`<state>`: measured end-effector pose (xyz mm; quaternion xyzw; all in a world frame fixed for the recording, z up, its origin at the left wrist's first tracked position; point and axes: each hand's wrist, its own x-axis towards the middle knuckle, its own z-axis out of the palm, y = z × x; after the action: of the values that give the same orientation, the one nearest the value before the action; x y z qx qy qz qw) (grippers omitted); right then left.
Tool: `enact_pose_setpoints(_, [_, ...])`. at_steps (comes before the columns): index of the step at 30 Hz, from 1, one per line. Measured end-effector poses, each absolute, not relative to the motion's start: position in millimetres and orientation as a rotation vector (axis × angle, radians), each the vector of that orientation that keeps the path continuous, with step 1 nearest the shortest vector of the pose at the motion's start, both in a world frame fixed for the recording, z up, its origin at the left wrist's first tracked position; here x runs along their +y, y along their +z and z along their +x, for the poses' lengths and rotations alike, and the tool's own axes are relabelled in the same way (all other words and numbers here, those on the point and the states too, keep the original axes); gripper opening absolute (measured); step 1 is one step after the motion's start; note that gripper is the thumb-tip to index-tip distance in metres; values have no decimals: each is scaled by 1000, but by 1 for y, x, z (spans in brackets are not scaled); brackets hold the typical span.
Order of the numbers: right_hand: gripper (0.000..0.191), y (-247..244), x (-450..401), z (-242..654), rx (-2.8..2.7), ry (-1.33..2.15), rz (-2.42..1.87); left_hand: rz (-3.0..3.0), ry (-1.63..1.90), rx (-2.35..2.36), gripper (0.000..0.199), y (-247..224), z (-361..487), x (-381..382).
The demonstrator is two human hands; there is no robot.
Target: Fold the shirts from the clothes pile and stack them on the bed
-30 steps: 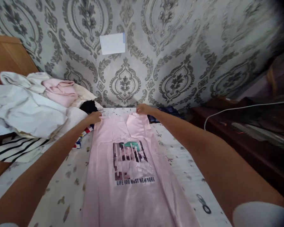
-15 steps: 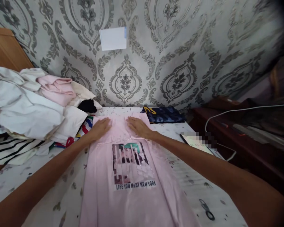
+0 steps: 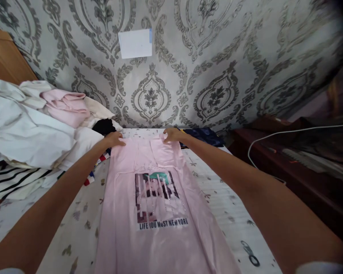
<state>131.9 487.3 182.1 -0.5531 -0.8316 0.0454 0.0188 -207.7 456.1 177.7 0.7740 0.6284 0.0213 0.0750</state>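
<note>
A pink printed shirt (image 3: pixel 160 247) lies lengthwise on a patterned white sheet, its far end folded over toward me. Its front carries a picture and dark lettering. At the far left corner of the folded end, my left hand (image 3: pixel 116 139) is closed on the fabric edge, thumb on top. My right hand (image 3: pixel 172 135) grips the far right corner the same way, with the fingers partly hidden behind the edge. Just beyond my right hand sits a folded dark blue garment (image 3: pixel 204 136), partly covered by my forearm.
Piled white clothes (image 3: pixel 31 129) fill the left side, with a pink garment (image 3: pixel 64 106) on top and a black one (image 3: pixel 103 126) beside it. A patterned wall (image 3: pixel 151 91) rises behind. On the right, a white cable (image 3: pixel 288 132) crosses dark red furniture (image 3: pixel 254 148).
Both hands have moved from lying flat on the shirt's folded part outward and away, to its far corners. Their fingers have closed on the fabric. The shirt has hardly shifted.
</note>
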Motion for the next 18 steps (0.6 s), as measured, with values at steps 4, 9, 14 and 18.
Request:
enact_pose_setpoints(4, [19,198,464,133,-2579,24,-1729,2412,174,1817,24,193,-205,439])
enact_pose_setpoints(9, [11,208,416,139,-2616,-191,-1581,2633,391,1575,18,209,-203,388])
enact_pose_setpoints(14, [10,194,367,156,-2860,-381,-1240,2797,211,1351,13,200,-202,333])
enact_pose_setpoints(18, [14,183,349,170,-2984,-120,-1237,2729,-42,1239,20,196,-204,313])
